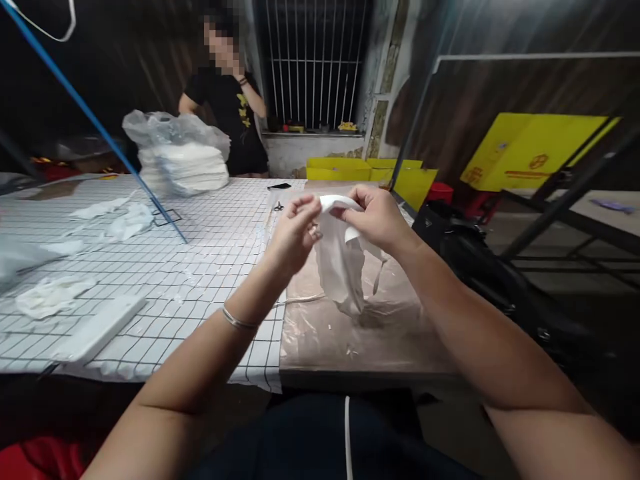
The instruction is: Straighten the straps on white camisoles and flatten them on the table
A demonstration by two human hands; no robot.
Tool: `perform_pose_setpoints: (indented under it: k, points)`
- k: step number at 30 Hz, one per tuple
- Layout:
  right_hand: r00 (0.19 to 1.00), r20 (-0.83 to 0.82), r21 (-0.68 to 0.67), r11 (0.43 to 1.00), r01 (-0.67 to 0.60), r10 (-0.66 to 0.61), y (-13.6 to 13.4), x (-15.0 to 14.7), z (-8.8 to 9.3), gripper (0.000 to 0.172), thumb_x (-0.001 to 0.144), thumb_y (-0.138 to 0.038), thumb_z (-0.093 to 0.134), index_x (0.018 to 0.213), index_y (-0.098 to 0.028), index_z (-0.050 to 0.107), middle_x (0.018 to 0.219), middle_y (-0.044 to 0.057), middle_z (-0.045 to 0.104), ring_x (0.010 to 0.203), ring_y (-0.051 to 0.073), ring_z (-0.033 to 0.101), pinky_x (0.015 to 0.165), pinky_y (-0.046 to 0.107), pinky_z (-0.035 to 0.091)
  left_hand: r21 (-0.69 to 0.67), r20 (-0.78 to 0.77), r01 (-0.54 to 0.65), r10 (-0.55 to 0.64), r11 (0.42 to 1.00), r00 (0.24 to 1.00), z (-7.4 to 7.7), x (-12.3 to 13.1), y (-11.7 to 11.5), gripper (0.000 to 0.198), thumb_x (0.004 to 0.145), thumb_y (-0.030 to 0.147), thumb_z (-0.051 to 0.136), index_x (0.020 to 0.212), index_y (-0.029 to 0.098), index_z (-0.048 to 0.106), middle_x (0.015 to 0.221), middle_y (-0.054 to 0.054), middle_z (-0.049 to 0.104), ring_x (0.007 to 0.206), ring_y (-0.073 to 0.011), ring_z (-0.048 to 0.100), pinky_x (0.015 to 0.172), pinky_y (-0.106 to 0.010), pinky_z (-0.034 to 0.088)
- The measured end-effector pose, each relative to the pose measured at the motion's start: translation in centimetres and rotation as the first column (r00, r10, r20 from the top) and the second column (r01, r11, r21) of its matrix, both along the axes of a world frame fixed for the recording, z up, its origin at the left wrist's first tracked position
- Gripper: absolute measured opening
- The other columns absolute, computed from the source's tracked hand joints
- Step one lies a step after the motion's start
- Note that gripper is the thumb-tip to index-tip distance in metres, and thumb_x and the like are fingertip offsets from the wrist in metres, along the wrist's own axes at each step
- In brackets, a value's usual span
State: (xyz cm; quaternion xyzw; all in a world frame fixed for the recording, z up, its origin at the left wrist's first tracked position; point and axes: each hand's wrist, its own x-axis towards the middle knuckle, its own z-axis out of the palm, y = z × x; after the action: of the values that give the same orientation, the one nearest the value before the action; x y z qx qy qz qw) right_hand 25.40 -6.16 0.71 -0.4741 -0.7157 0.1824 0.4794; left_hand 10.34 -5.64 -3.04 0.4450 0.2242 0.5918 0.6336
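In front of me, above the table, both hands hold up a thin white fabric piece (340, 267) with a thicker folded white band along its top. My left hand (294, 233) pinches the band's left end between thumb and fingers, the other fingers curled. My right hand (381, 217) is closed on the right end, thumb on top. The sheer lower part hangs down close to the plastic-covered brown tabletop (310, 340), and a narrow strip dangles at its right. Whether its lower edge touches the surface I cannot tell.
A checked white cloth (215, 293) covers the table's left side. On it are a bagged white stack (190, 167), crumpled white fabric (53, 295), a long white box-like bar (103, 327) and a dark phone (279, 187). A blue pole (100, 127) slants down. Behind stands a person (220, 120).
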Motion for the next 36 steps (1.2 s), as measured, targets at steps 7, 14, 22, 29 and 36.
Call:
perform_pose_setpoints:
  k: [7, 14, 22, 29, 36]
  points:
    - [0.958, -0.246, -0.315, 0.923, -0.223, 0.147, 0.5, 6.7, 2.0, 0.033, 0.063, -0.018, 0.077, 0.084, -0.020, 0.051, 0.075, -0.003, 0.056, 0.065, 0.013, 0.054, 0.056, 0.023, 0.044, 0.013, -0.160, 0.337, -0.330, 0.942, 0.930, -3.8, 3.7, -0.3, 0.030, 0.063, 0.030, 0.086, 0.081, 0.015, 0.068, 0.077, 0.000, 0.066, 0.070, -0.0097, 0.059, 0.067, -0.023, 0.045]
    - [0.794, -0.177, -0.672, 0.518, -0.529, 0.581, 0.7, 8.5, 2.3, 0.050, 0.061, -0.027, 0.087, 0.102, -0.017, 0.060, 0.087, 0.000, 0.065, 0.076, 0.013, 0.062, 0.065, 0.020, 0.050, 0.164, -0.384, 0.478, -0.391, 0.863, 0.837, 1.3, 3.3, 0.6, 0.030, 0.066, 0.030, 0.086, 0.079, 0.013, 0.066, 0.074, 0.000, 0.065, 0.066, -0.0090, 0.060, 0.063, -0.022, 0.047]
    - [0.909, -0.059, -0.699, 0.633, -0.333, 0.413, 0.5, 12.9, 2.6, 0.045, 0.059, -0.047, 0.089, 0.070, -0.015, 0.059, 0.064, -0.002, 0.057, 0.056, 0.008, 0.051, 0.050, 0.019, 0.038, -0.143, -0.725, 0.722, -0.568, 0.677, 0.390, -1.7, -4.4, 1.2, 0.023, 0.071, 0.033, 0.082, 0.083, 0.015, 0.075, 0.082, -0.004, 0.072, 0.072, -0.0130, 0.063, 0.062, -0.024, 0.052]
    - [0.962, 0.154, -0.735, 0.677, -0.042, 0.227, 1.0, 14.7, -3.1, 0.048, 0.054, -0.054, 0.085, 0.074, -0.017, 0.062, 0.066, -0.001, 0.055, 0.058, 0.012, 0.047, 0.053, 0.024, 0.033, -0.127, -0.859, 0.412, -0.308, 0.902, 0.410, -3.7, -9.8, 3.1, 0.036, 0.066, 0.043, 0.081, 0.089, 0.017, 0.073, 0.091, -0.009, 0.070, 0.083, -0.0208, 0.064, 0.073, -0.033, 0.054]
    - [0.940, 0.281, -0.463, 0.831, 0.308, -0.192, -5.1, 12.4, -15.0, 0.042, 0.062, -0.042, 0.079, 0.091, -0.021, 0.055, 0.092, 0.004, 0.061, 0.073, 0.017, 0.055, 0.072, 0.032, 0.047, 0.286, -0.949, 0.195, 0.250, 0.938, 0.192, -13.4, -7.2, -4.6, 0.047, 0.073, 0.054, 0.070, 0.107, 0.022, 0.063, 0.112, -0.010, 0.061, 0.102, -0.0288, 0.057, 0.088, -0.045, 0.048]
